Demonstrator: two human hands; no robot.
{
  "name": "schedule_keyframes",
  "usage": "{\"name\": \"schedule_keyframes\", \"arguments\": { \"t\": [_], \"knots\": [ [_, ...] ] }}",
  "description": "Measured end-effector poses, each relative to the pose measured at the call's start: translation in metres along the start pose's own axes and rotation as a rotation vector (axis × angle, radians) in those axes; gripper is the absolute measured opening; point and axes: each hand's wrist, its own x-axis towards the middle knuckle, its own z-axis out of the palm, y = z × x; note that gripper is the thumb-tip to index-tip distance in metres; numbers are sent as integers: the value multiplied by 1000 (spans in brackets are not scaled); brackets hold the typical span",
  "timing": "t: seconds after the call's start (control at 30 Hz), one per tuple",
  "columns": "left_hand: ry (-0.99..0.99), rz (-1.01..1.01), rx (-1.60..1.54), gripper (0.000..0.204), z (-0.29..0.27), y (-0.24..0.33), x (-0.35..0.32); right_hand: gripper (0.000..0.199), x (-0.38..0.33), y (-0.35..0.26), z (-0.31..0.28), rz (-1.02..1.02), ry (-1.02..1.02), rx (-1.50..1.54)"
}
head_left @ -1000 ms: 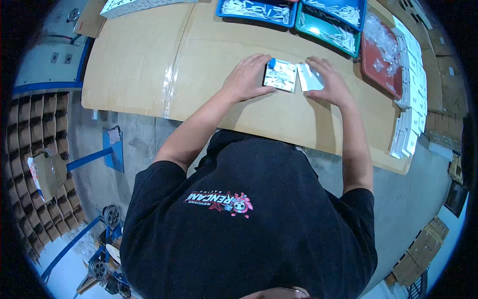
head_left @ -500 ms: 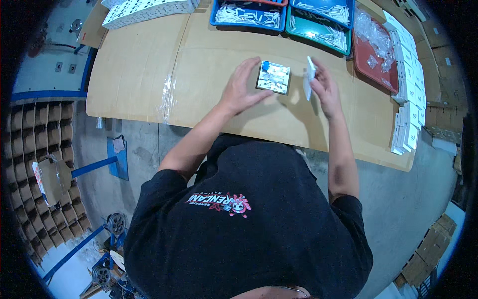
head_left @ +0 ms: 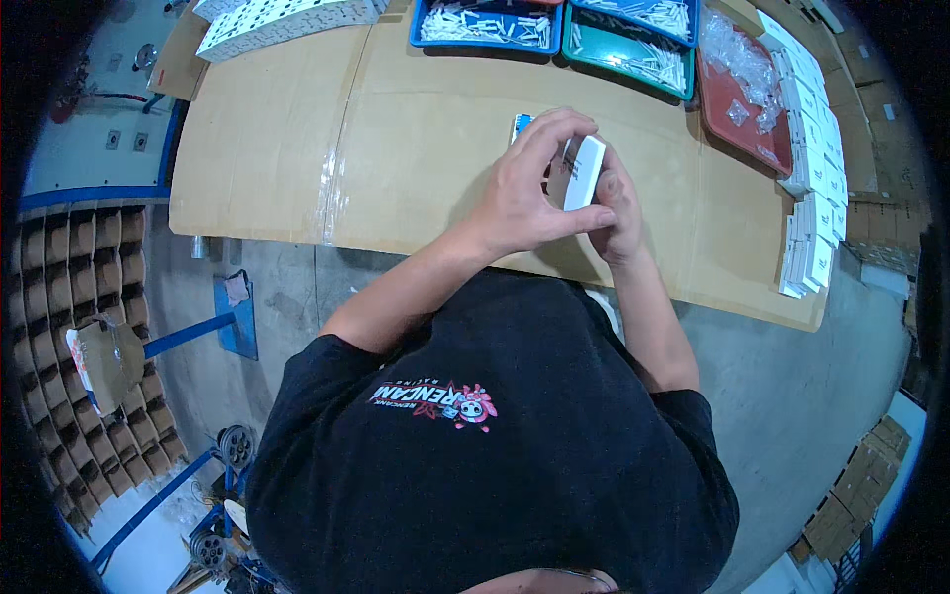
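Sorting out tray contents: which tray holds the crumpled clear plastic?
The red tray on the right, beside the stacked white boxes; the blue tray and green tray hold thin white pieces.

My left hand (head_left: 524, 203) hides nearly all of the board (head_left: 522, 125); the view's top edge crops the blue trays (head_left: 485, 46).

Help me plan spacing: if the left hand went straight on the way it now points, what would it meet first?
Probably the white flat piece: the left hand points toward it, with the right hand on its far side. Depth is unclear, so they may already touch.
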Motion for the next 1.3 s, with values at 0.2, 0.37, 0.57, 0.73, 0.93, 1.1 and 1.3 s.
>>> {"name": "schedule_keyframes", "arguments": {
  "t": [0.2,0.37,0.57,0.73,0.93,1.1,1.3],
  "knots": [
    [43,93,-116,69,-4,0,0,66,2,-7,6,23,34,-11],
    [74,219,-233,57,-6,-7,-2,57,-1,-2,3,21,-6,27],
    [92,358,-350,36,-14,3,4,36,-8,9,-12,128,-153,35],
    [133,304,-404,22,-23,12,-2,29,-5,-6,-6,268,42,54],
    [309,129,-739,12,-35,4,-2,21,-2,-19,-20,52,35,-120],
    [83,-177,-509,27,-37,10,-4,26,1,-46,-10,-195,33,-482],
    [-62,-3,-377,46,-31,8,-5,34,-2,-57,4,-331,78,-533]
  ]
}}
